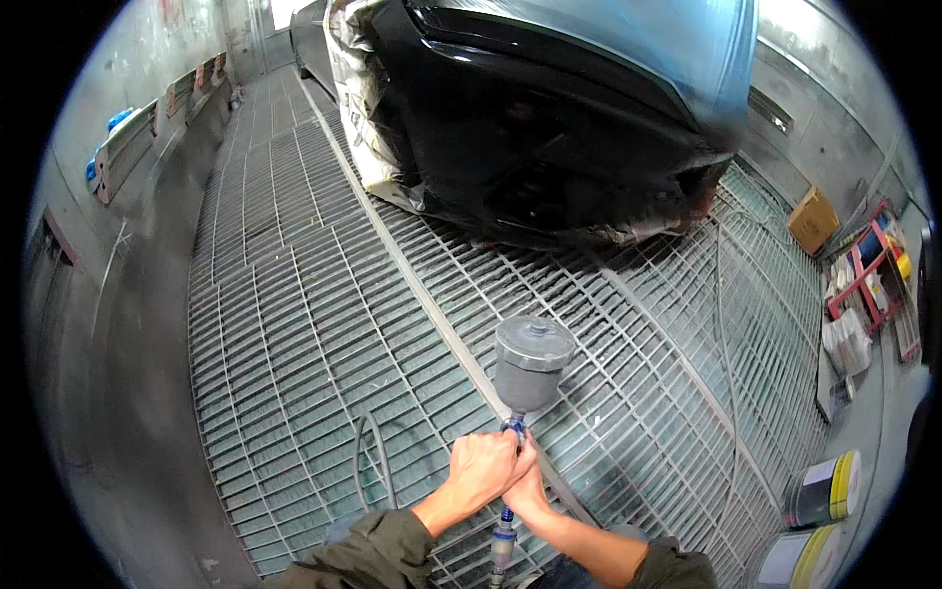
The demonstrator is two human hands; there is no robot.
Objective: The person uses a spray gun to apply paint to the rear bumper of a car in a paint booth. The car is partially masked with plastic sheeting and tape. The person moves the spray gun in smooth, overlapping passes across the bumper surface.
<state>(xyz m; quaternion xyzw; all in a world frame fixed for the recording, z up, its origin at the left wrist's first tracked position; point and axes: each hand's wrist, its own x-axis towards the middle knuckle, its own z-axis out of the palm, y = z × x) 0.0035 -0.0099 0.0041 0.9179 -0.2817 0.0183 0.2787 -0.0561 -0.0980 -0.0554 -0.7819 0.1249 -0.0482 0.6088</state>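
A spray gun [513, 428] with blue fittings is in front of me, low in the view. Its grey lidded paint cup [533, 361] stands upright on top. My left hand [481, 465] has its fingers curled against the gun's body from the left. My right hand [528, 485] is closed around the gun from the right, partly behind the left. The fingers overlap and hide much of the gun. Below the hands, a clear and blue fitting [503, 538] hangs from its handle. Ahead is a glossy black car bumper [530, 147], apart from the gun.
Blue film [638, 49] and crumpled masking paper [358, 118] cover parts around the bumper. Metal grating [294, 334] forms the floor, with a hose loop [378, 452] on it. To the right are a cardboard box [812, 222], a red-framed rack [868, 265] and two tins [822, 488].
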